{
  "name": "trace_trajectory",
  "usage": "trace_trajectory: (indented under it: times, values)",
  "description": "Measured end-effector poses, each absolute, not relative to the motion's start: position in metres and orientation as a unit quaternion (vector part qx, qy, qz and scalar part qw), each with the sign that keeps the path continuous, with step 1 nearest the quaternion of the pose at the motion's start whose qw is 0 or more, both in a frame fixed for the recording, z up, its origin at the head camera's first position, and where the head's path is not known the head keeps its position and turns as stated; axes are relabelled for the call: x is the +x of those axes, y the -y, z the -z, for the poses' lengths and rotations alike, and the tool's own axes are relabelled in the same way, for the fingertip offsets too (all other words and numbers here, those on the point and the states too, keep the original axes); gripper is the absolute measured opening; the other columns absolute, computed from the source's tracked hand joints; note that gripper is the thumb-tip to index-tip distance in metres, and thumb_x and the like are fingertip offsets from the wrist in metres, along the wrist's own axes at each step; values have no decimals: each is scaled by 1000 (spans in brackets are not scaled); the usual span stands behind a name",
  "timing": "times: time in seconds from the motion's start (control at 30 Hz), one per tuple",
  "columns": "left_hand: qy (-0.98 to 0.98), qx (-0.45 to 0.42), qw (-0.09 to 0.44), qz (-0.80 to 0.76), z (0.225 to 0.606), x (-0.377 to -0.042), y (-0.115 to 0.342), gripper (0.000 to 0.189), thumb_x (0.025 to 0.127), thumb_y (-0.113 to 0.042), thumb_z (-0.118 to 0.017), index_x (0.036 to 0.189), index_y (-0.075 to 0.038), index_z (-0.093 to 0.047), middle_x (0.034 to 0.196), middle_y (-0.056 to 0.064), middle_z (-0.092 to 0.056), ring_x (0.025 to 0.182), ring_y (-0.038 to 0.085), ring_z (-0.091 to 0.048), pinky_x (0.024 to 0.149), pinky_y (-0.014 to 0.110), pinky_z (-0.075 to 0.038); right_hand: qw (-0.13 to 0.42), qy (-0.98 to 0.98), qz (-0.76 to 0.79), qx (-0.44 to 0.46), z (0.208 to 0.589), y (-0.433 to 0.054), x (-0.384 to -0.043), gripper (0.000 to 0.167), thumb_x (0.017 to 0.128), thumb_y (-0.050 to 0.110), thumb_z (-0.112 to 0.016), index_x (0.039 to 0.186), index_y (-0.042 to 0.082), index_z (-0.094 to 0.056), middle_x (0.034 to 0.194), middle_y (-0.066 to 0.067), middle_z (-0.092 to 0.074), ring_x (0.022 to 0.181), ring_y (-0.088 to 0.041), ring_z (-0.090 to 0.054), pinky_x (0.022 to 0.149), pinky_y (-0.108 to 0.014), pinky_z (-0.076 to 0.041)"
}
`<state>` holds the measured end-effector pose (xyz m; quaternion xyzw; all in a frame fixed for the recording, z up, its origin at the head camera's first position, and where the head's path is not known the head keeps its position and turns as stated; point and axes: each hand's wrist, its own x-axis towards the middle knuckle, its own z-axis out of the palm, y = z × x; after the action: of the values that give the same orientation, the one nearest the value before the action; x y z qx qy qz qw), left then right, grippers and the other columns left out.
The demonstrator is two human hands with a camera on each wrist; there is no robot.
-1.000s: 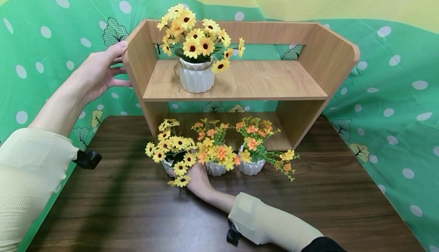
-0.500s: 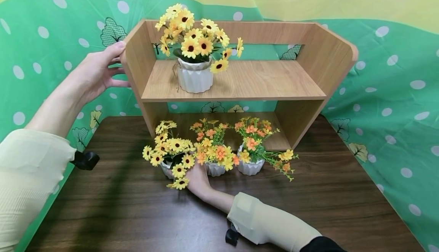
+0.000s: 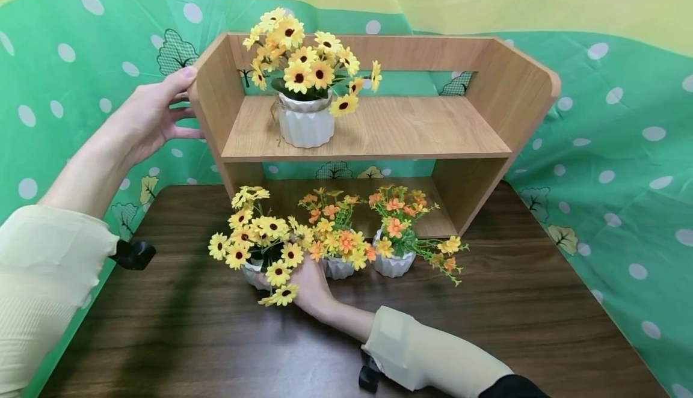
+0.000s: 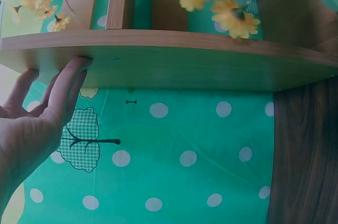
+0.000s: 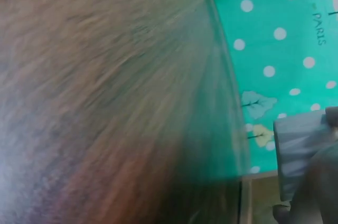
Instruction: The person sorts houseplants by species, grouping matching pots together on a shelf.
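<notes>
By the shelf's (image 3: 373,127) lower left corner, the right hand (image 3: 311,285) has its fingers curled round a white pot (image 3: 253,275) — likely light, stiff, chippable, best held below the flowers (image 3: 243,234) — while the left hand (image 3: 154,112), fingers spread, touches the side panel (image 3: 215,100).

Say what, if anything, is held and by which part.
The right hand grips the potted yellow daisies by their white fluted pot; the left hand only touches the wooden shelf's left side panel.

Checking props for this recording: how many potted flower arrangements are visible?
4: a yellow daisy pot on the upper shelf, a second yellow daisy pot in the right hand, and two orange-flowered pots on the table.
</notes>
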<state>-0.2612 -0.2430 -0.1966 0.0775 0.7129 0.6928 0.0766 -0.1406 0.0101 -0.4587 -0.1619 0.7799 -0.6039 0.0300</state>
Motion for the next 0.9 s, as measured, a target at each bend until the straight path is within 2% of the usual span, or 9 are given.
trace_trajectory:
  times: [0.07,0.13,0.23,0.3,0.33,0.4,0.5,0.73,0.9]
  values:
    - [-710,78,78,-695,197,-261,243,65,102,-46,-61,159,-25,-38,161,3,-30,137,32,-43,72,36,-66,45,-760,628,-160,452,-11,-139,14,76,-4,-45,88,4,-46,60,11,-35,56,0,-38,58,-15,-42]
    - [-708,79,80,-697,197,-261,244,66,101,-46,-62,159,-25,-38,162,3,-30,136,31,-44,73,36,-66,27,-781,606,-152,443,-10,-137,15,80,3,-57,92,7,-49,54,11,-30,50,-2,-34,52,-17,-40]
    - [-705,80,82,-699,197,-261,244,66,101,-46,-62,159,-24,-37,162,3,-30,135,30,-45,73,37,-66,24,-779,608,-150,430,-9,-134,53,79,21,-82,123,3,-57,53,12,-33,44,-2,-33,50,-17,-42]
    - [-703,81,83,-702,197,-261,244,67,101,-45,-62,159,-24,-37,162,3,-30,134,29,-46,74,37,-66,16,-775,612,-156,421,-9,-132,87,70,28,-93,145,10,-51,61,13,-49,50,1,-43,59,-17,-50]
    - [-702,82,83,-703,197,-261,245,67,101,-45,-62,159,-24,-37,162,3,-30,133,29,-47,74,37,-66,14,-769,618,-166,416,-10,-131,95,69,26,-95,150,12,-48,67,11,-57,54,2,-49,62,-18,-53]
    - [-701,83,84,-704,197,-261,245,66,101,-45,-62,159,-24,-38,161,3,-31,132,28,-48,74,37,-66,7,-762,619,-190,407,-12,-128,89,68,23,-96,145,15,-53,83,5,-69,69,2,-60,74,-20,-58]
    - [-699,85,85,-705,197,-262,244,66,102,-44,-62,159,-23,-38,160,4,-32,130,27,-50,74,38,-66,1,-740,630,-236,393,-17,-125,74,68,16,-96,133,16,-60,112,-2,-74,94,-2,-67,90,-24,-59]
    - [-706,78,84,-699,196,-262,245,65,101,-45,-62,159,-25,-38,163,4,-29,135,31,-45,73,37,-66,13,-693,652,-309,369,-30,-125,55,72,3,-90,120,5,-64,110,-16,-73,95,-6,-70,92,-31,-61]
    - [-711,73,83,-694,195,-262,244,66,101,-46,-62,159,-27,-37,163,4,-28,139,35,-39,72,37,-66,42,-697,643,-313,350,-38,-123,53,72,3,-91,119,8,-66,109,-12,-74,96,-7,-71,90,-33,-62]
